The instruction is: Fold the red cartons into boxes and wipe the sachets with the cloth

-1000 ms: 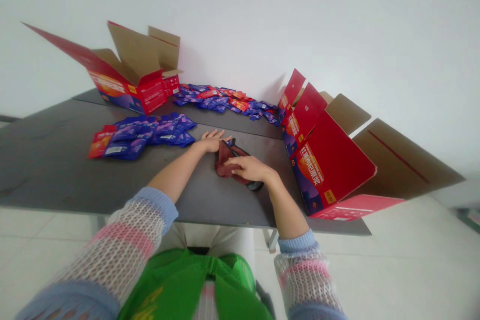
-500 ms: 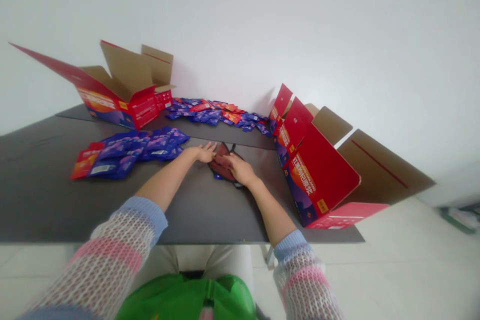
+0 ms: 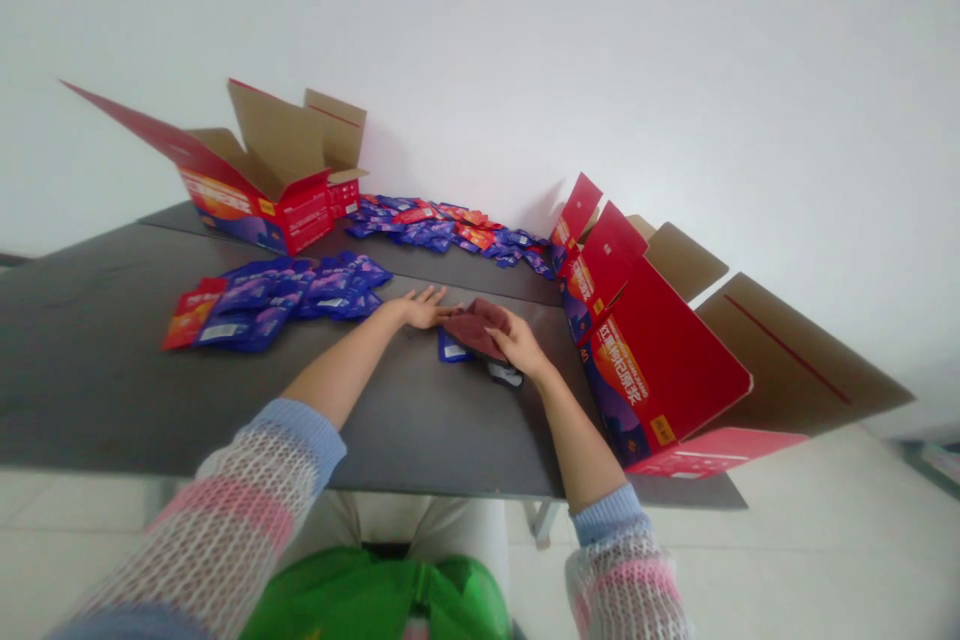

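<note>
My right hand [image 3: 519, 344] is closed on the right side of a brown cloth piece [image 3: 474, 328] that looks soft and folded; its exact kind I cannot make out. My left hand [image 3: 422, 307] lies on the table with fingers stretched out, its thumb at the cloth's left edge. Under the cloth, a blue packet [image 3: 452, 348] is partly hidden. A small grey-white thing [image 3: 505, 375] sticks out below the cloth near my right hand. To the left of my left hand lies a group of overlapping blue packets [image 3: 289, 295], with a red-orange packet [image 3: 193, 315] at its end.
An open red carton [image 3: 304, 220] stands at the back left with flaps up. Open red cartons [image 3: 660, 360] line the right side, flaps sticking outward. Along the wall lies a long heap of blue and red packets [image 3: 450, 225]. The grey table's front edge [image 3: 450, 492] is close to me.
The cloth has been bunched up and shifted slightly right, baring more of the blue packet. My left hand stays beside it with its fingers spread. The whole view has shifted a little.
</note>
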The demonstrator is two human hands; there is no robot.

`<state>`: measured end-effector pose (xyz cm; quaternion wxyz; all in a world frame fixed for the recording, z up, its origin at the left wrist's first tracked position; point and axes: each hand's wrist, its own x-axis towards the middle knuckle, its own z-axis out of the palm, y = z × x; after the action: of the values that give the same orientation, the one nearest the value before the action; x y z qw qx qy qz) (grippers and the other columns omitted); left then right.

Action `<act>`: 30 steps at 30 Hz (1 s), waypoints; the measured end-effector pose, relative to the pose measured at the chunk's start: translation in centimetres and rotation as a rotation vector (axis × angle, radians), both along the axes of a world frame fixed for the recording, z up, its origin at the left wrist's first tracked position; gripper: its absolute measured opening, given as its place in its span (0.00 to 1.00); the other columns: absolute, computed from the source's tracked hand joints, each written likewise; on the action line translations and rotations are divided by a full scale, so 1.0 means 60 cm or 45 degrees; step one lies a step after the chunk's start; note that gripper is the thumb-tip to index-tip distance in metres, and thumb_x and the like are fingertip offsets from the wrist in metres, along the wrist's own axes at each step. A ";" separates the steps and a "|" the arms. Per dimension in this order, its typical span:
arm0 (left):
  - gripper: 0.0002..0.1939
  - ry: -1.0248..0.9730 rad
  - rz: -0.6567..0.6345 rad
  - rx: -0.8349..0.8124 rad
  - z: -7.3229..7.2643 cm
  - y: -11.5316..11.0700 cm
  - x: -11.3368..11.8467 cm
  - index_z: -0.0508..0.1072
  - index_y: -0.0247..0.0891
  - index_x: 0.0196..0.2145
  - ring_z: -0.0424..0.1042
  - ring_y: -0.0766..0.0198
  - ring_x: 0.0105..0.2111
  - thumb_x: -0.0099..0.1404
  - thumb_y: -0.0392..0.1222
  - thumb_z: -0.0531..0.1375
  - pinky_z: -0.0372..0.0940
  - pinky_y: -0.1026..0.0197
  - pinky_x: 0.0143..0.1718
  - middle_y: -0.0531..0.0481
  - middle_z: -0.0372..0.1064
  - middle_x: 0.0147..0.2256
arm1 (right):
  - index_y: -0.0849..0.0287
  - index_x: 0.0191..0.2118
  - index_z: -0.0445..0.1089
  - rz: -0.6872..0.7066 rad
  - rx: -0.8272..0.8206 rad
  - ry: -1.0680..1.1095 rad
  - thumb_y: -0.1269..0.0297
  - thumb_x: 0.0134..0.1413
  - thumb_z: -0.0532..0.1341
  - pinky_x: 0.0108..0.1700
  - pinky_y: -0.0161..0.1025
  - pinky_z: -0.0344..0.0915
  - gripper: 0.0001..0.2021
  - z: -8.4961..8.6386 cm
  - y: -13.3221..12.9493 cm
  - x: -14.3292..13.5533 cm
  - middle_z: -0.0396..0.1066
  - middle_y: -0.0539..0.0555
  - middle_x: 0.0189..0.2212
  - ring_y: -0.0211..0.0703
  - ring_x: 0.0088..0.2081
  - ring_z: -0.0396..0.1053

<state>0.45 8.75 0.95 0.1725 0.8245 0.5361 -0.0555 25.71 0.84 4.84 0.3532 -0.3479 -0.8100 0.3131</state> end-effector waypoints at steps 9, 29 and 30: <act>0.32 0.150 -0.057 -0.083 0.007 0.013 0.001 0.57 0.53 0.69 0.30 0.43 0.71 0.68 0.52 0.52 0.37 0.34 0.66 0.49 0.26 0.72 | 0.56 0.61 0.66 -0.271 0.187 -0.264 0.74 0.55 0.53 0.68 0.49 0.54 0.27 -0.053 -0.007 -0.064 0.68 0.56 0.60 0.47 0.64 0.61; 0.30 0.087 -0.033 -0.122 0.019 0.006 0.003 0.45 0.64 0.69 0.27 0.41 0.70 0.73 0.56 0.48 0.34 0.30 0.64 0.49 0.22 0.72 | 0.51 0.43 0.79 0.304 0.073 -1.033 0.83 0.41 0.56 0.50 0.37 0.63 0.27 0.053 -0.106 -0.072 0.79 0.50 0.44 0.46 0.49 0.72; 0.30 0.073 -0.038 -0.124 0.018 0.007 0.002 0.46 0.64 0.69 0.27 0.41 0.71 0.72 0.57 0.49 0.34 0.30 0.64 0.48 0.22 0.72 | 0.51 0.43 0.79 0.344 0.060 -1.027 0.83 0.39 0.55 0.50 0.36 0.63 0.28 0.056 -0.106 -0.072 0.79 0.49 0.44 0.45 0.49 0.72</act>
<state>0.58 9.15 2.01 0.1962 0.8211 0.5252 -0.1076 21.41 -5.51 8.18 -0.0283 -0.3251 -0.9286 0.1768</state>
